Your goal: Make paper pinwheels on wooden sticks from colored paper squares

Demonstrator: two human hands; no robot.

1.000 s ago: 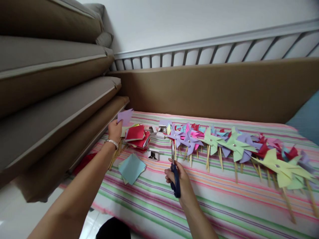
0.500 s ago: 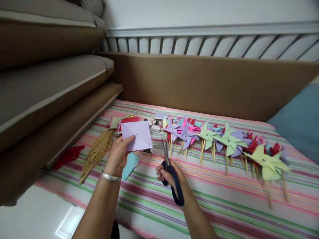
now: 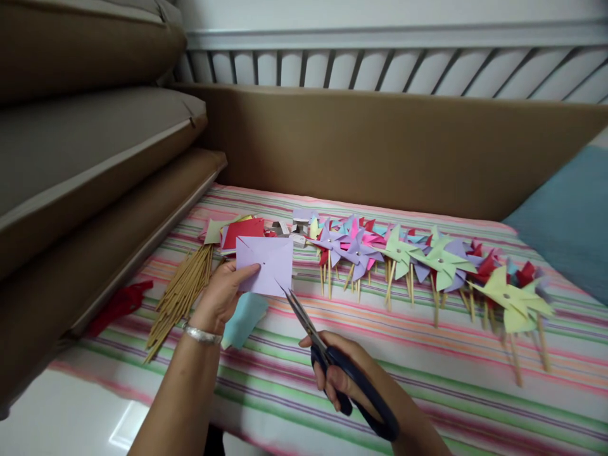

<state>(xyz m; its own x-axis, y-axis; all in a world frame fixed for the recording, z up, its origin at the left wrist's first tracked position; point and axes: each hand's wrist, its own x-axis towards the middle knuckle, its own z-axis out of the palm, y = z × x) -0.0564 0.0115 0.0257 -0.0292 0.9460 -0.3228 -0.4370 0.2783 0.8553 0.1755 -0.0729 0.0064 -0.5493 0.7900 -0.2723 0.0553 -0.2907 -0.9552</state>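
My left hand pinches a square of lilac paper by its lower left edge and holds it above the striped cloth. My right hand grips blue-handled scissors. The blades point up and left, and their tips touch the lower right corner of the lilac paper. A silver bangle sits on my left wrist. Under the paper lies a light blue paper square.
A long row of paper pinwheels on wooden sticks lies across the striped cloth. A bundle of wooden sticks and a stack of coloured paper squares lie at left. Brown cushions rise at left and behind.
My left hand has brought the lilac paper from the pile at far left toward the middle. My right hand has drawn back and tilted the scissors so the tips meet the paper's corner.
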